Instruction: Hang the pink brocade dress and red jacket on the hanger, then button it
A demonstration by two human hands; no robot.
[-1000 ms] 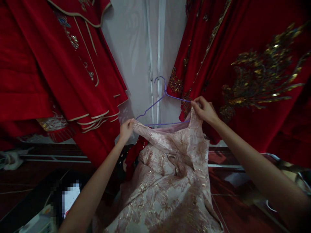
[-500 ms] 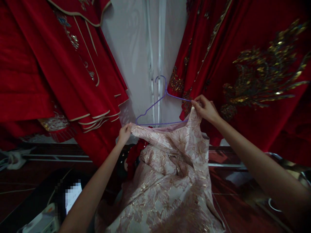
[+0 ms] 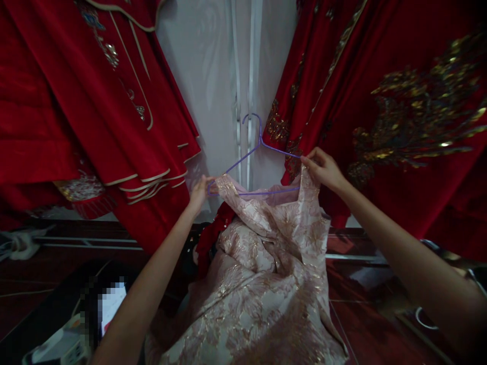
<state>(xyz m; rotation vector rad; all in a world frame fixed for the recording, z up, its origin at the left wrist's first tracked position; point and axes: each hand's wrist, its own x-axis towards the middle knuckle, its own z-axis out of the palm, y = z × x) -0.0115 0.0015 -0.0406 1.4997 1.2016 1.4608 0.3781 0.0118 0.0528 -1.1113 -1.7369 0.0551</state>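
A pale pink and gold brocade dress is spread out in front of me, its bodice up by a purple clothes hanger. Its left strap lies over the hanger's left arm. My left hand is at that left end, fingers closed around the hanger beside the strap; some fingers show behind the purple wire. My right hand pinches the top of the right strap against the hanger's right arm, hiding that end. The hanger's hook points up and is in front of a white metal frame bar.
Red embroidered garments hang on the left, and more red garments with gold sequins on the right. A white panel stands between them. At lower left are a lit screen, partly blurred, and a white device.
The left strap has gone from my left hand's pinch, below the hanger's end, up over the hanger's left arm. My left hand has moved slightly up onto the hanger end. My right hand stays at its strap.
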